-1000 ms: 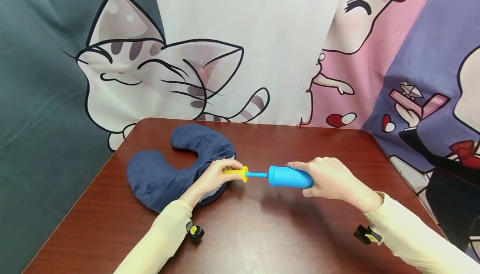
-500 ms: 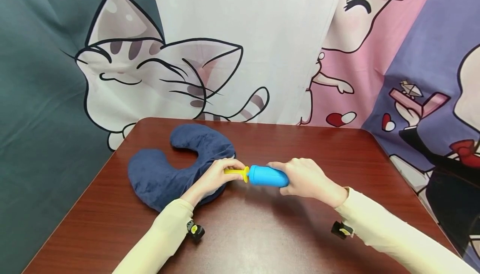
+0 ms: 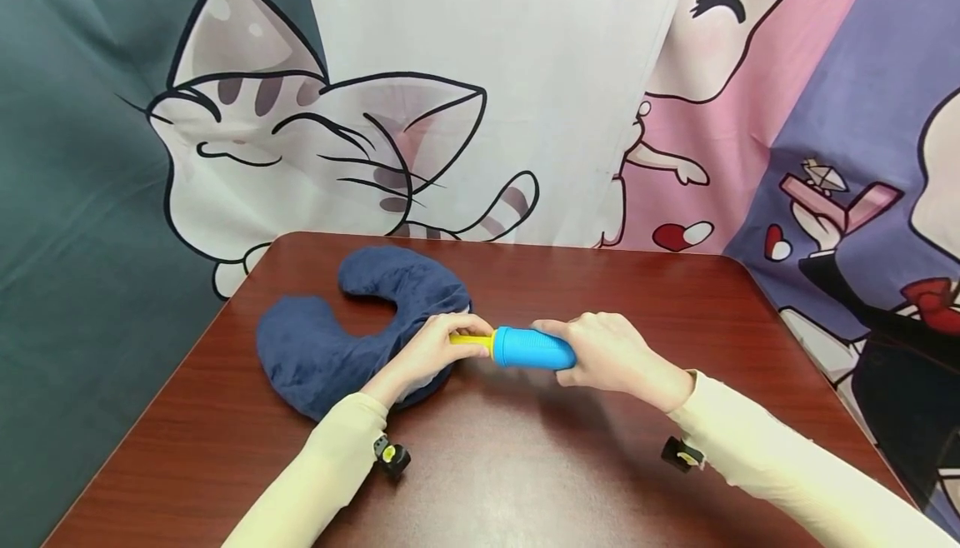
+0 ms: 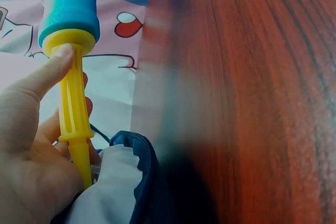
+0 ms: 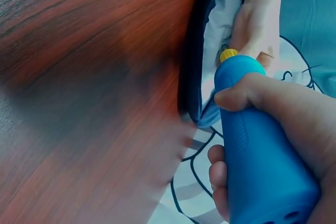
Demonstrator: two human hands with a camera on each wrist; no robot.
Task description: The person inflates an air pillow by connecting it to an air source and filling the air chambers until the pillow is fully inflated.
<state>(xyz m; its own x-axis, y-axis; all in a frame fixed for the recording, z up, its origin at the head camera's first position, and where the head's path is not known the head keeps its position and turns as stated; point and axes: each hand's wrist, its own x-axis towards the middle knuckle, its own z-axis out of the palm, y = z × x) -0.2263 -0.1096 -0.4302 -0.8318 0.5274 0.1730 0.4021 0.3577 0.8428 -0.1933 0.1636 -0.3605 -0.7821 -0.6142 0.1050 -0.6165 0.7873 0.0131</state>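
Observation:
A hand air pump has a blue barrel [image 3: 532, 348] and a yellow nozzle end [image 4: 75, 98]. My right hand [image 3: 607, 352] grips the barrel, its thumb laid along the top in the right wrist view. With thumb and fingers my left hand [image 3: 438, 344] holds the yellow end, thumb against the flange. Barrel and yellow flange sit together, with no blue rod showing between them. The yellow tip points into the opening of a navy U-shaped neck pillow [image 3: 300, 356], at its pale inner lining [image 4: 113, 177]. A bit of clear plastic [image 4: 95, 171] shows beside the tip.
The pillow lies on the left part of a reddish-brown wooden table [image 3: 495, 481]. Behind the table hangs a cloth backdrop [image 3: 555, 98] with cartoon figures. Each sleeve carries a small black wrist camera, one of them the left camera [image 3: 392, 456].
My right hand has pushed the blue barrel left, and the rod has slid out of sight into it. In the last half second little moved. The left hand has stayed at the pillow.

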